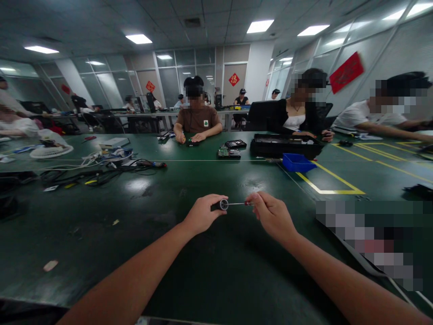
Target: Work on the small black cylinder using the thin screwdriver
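Above the green table [189,280], my left hand [205,213] pinches a small dark cylindrical part [222,205] with a pale ring at its end. My right hand [270,212] is closed around the reddish handle of a thin screwdriver [237,204]. The metal shaft points left, and its tip meets the ringed end of the part. Whether the tip sits inside the ring is too small to tell.
Cables [101,174] and a white fan [51,150] lie at the left. Hard drives [229,153], a black tray [286,145] and a blue bin [298,162] stand ahead. A person in brown [199,119] sits opposite; others sit at the right.
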{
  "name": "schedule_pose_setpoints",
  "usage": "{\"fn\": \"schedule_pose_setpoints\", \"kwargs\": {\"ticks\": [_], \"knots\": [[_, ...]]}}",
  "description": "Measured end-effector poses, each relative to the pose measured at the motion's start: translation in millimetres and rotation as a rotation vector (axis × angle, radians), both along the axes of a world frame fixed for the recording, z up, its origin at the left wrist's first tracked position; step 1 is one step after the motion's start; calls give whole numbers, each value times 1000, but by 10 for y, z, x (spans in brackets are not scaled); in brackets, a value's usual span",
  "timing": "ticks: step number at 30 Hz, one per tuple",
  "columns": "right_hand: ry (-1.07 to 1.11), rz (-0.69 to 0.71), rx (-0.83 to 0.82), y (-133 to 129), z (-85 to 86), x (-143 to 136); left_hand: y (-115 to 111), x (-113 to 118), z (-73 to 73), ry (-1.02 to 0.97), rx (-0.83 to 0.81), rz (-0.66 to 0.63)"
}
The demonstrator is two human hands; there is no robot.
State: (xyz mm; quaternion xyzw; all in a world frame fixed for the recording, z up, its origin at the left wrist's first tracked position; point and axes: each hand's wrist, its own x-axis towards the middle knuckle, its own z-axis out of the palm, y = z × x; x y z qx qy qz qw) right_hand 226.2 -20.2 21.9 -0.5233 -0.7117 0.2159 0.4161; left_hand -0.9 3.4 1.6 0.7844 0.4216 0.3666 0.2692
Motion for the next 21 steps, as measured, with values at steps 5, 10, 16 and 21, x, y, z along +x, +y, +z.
{"fn": "schedule_pose_setpoints", "kwargs": {"ticks": [5,10,16,21], "knots": [[68,9,31,-23,-31,-25,-13,13,12,15,6,1],[52,45,-18,-19,-39,-7,-10,8,23,9,3,25],[127,35,-16,-18,-52,-36,1,-9,11,15,-4,35],[102,12,-37,-16,-31,-41,0,-11,-20,23,2,-8]]}}
